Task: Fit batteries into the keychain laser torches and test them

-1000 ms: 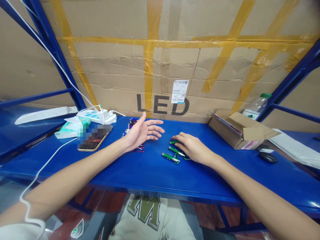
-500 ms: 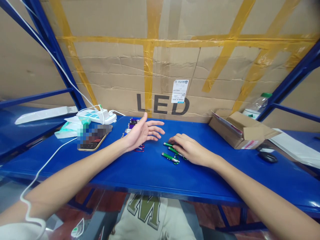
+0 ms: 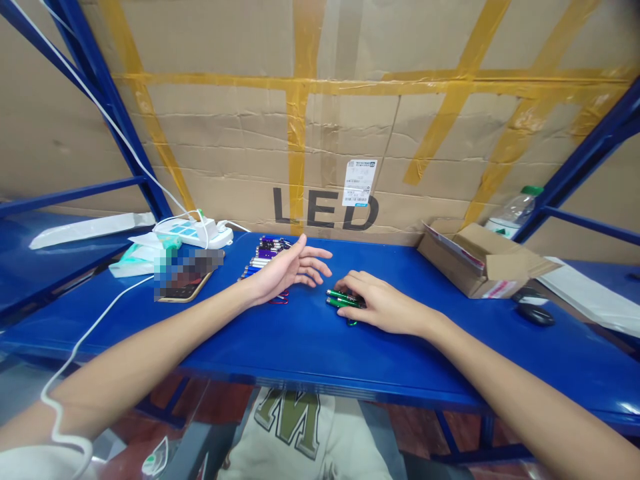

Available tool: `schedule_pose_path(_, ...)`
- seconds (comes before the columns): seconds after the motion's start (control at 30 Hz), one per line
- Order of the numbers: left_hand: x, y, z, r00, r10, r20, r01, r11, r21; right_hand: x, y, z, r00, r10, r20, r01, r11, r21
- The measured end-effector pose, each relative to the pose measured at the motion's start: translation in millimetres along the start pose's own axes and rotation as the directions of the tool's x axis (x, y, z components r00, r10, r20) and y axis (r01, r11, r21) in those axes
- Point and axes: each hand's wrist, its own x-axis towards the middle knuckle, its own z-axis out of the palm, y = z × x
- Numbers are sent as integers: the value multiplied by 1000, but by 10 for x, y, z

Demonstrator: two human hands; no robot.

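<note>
My right hand is curled over several small green keychain flashlights, thumb on the near side and fingers on the far side. They lie side by side on the blue table, and their right ends are hidden under the hand. My left hand hovers with its fingers spread and nothing in it. Behind its wrist lies a row of similar keychain flashlights in blue, purple, black and silver. A red clip pokes out below the left palm.
At left are a phone, a tissue pack and a white power strip with cables. At right stand an open cardboard box, a black mouse and a plastic bottle. A large taped carton closes off the back.
My right hand has drawn the loose green flashlights together, the nearest one moving up against the others. My left hand has shifted slightly down, uncovering more of the coloured row.
</note>
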Motion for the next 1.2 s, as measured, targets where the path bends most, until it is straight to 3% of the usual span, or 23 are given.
schedule_pose_path(0.4, -5, -1, 5, 1000, -17, 14, 17, 999, 47, 7, 72, 13, 998, 54, -12, -55, 997, -46)
schedule_pose_path(0.73, 4, -26, -11, 1000, 7, 15, -8, 994, 107, -4, -6, -26, 996, 85, 22, -84, 996, -42)
schedule_pose_path(0.87, 13, -61, -34, 999, 44, 19, -46, 981, 189, -5, 3, -22, 995, 95, 26, -94, 995, -13)
schedule_pose_path(1.0, 7, -73, -27, 994, 95, 51, -107, 920, 377, -6, 31, -11, 997, 67, 24, -68, 995, 72)
schedule_pose_path(1.2, -27, -66, 26, 993, 64, 102, -110, 822, 559, -16, 43, -9, 997, 71, 7, -72, 993, 91)
